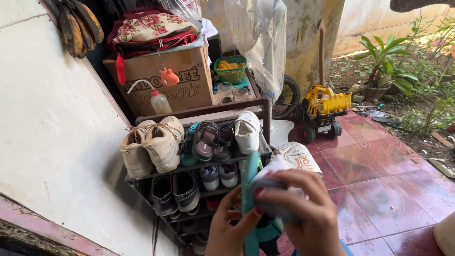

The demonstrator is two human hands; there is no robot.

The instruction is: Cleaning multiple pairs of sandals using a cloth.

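Nearest: my right hand [303,213] fingers curled tight round a grey-white cloth [275,189], pressed on a teal sandal [250,204] that my left hand [230,232] grips from below. Behind: shoe rack [189,168] with beige shoes [151,144]. Farthest: yellow toy truck [324,106].

- In front of us stands a shoe rack [263,114] against the wall [57,142] on our left.
- On its top shelf sit a cardboard box [182,85], with a squeeze bottle [160,102] before it and a basket [231,70] to its right.
- A folded bag [151,29] lies on the box.
- Laced shoes [151,144], sandals [211,140] and a sneaker [247,132] line the next shelf, left to right.
- A toy truck [324,111] stands on the floor right of the rack.
- Our hands meet below, before the rack, around a cloth [279,189].
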